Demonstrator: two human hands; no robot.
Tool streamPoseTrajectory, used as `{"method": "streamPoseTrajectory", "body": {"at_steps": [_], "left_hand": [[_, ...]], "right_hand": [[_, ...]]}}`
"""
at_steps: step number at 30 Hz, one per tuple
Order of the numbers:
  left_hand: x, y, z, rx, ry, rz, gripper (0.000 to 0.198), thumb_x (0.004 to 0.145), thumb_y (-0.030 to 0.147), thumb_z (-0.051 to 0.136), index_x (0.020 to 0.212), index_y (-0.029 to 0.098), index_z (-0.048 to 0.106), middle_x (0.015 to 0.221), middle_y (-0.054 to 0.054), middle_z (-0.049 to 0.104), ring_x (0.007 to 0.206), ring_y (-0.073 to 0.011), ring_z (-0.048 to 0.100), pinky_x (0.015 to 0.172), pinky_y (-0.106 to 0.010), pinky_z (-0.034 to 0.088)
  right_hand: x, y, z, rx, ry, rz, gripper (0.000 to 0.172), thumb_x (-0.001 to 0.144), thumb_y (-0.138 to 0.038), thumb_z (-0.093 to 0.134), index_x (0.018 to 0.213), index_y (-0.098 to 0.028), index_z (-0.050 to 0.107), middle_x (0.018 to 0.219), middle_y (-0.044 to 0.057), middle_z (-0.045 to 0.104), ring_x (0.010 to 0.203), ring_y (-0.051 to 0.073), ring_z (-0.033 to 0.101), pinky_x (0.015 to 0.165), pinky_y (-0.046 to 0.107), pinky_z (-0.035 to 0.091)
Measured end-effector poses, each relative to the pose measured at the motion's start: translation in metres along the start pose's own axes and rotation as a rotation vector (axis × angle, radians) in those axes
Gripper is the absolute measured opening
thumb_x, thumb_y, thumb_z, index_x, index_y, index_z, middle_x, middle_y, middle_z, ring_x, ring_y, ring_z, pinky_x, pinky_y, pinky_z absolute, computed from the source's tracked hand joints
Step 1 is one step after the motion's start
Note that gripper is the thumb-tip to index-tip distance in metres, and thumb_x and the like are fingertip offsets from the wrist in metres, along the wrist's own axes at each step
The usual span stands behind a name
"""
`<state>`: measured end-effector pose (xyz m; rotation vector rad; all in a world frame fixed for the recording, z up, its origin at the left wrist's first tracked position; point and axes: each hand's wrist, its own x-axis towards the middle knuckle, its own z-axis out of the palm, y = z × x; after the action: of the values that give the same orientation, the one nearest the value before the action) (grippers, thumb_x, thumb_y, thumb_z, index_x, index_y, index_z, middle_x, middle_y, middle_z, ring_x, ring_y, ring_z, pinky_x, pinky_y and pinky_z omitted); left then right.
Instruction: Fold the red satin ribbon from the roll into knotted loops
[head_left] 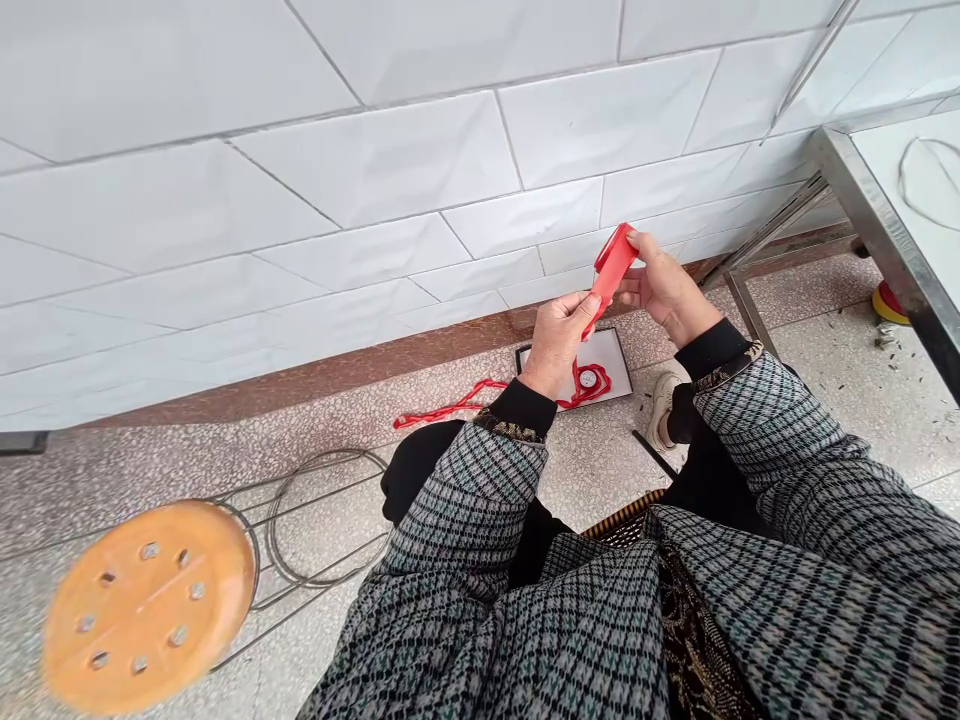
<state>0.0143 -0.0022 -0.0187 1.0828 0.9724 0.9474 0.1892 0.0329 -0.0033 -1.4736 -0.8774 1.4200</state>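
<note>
A flat red ribbon or strip [614,268], looped at its upper end, stretches between my two hands in front of the tiled wall. My left hand [555,340] pinches its lower part between thumb and fingers. At the upper end, my right hand [664,290] has its thumb and fingers on the strip. Below my hands, a twisted red cord [457,405] lies on the floor and runs onto a shallow white tray with a dark edge [616,352]. On that tray the cord curls around a small round white item [588,379].
An orange round stool [150,605] with metal legs lies at the lower left. A metal-framed table [874,190] stands at the right. A red and yellow object [890,303] is beneath it. The white tiled wall [420,150] rises ahead.
</note>
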Motion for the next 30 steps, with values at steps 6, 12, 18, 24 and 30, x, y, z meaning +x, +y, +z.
{"method": "streamPoseTrajectory", "body": {"at_steps": [6,12,18,24,30], "left_hand": [[0.006,0.001,-0.003,0.268,0.065,0.113,0.026,0.091,0.036,0.078,0.071,0.019,0.074,0.06,0.004,0.05,0.059,-0.0107,0.04,0.06,-0.029,0.033],[0.01,0.004,-0.007,0.215,0.081,0.1,0.033,0.085,0.025,0.087,0.117,0.026,0.077,0.057,0.008,0.048,0.054,-0.0123,0.041,0.058,-0.03,0.038],[0.005,0.029,-0.021,0.079,-0.098,-0.039,0.074,0.071,0.018,0.1,0.14,0.026,0.074,0.076,0.002,0.063,0.073,-0.0182,0.066,0.066,-0.031,0.051],[0.004,0.026,-0.027,0.065,-0.267,-0.084,0.087,0.063,0.021,0.106,0.143,0.028,0.073,0.073,0.003,0.064,0.063,-0.0157,0.064,0.059,-0.028,0.05],[0.001,0.017,-0.027,0.009,-0.302,-0.101,0.097,0.065,0.049,0.106,0.151,0.029,0.066,0.065,0.006,0.061,0.047,-0.0103,0.05,0.05,-0.029,0.041]], "right_hand": [[-0.009,-0.007,0.0,0.142,-0.101,0.144,0.061,0.096,-0.085,0.059,0.099,-0.024,0.061,0.072,0.005,0.07,0.055,0.016,0.063,0.045,0.026,0.053],[-0.025,-0.02,-0.002,0.208,-0.259,0.225,0.059,0.093,-0.083,0.066,0.094,-0.024,0.06,0.068,0.002,0.068,0.046,0.013,0.053,0.039,0.024,0.046],[-0.041,-0.022,-0.004,0.201,-0.381,0.279,0.049,0.097,-0.072,0.064,0.091,-0.023,0.061,0.061,-0.001,0.065,0.041,0.011,0.046,0.037,0.021,0.04],[-0.05,-0.016,-0.005,0.138,-0.46,0.333,0.053,0.099,-0.073,0.057,0.089,-0.021,0.064,0.059,0.003,0.065,0.04,0.011,0.047,0.034,0.021,0.041],[-0.06,-0.021,-0.01,0.066,-0.451,0.205,0.065,0.095,-0.085,0.06,0.109,-0.022,0.069,0.091,0.012,0.08,0.07,0.022,0.077,0.05,0.028,0.062]]}}
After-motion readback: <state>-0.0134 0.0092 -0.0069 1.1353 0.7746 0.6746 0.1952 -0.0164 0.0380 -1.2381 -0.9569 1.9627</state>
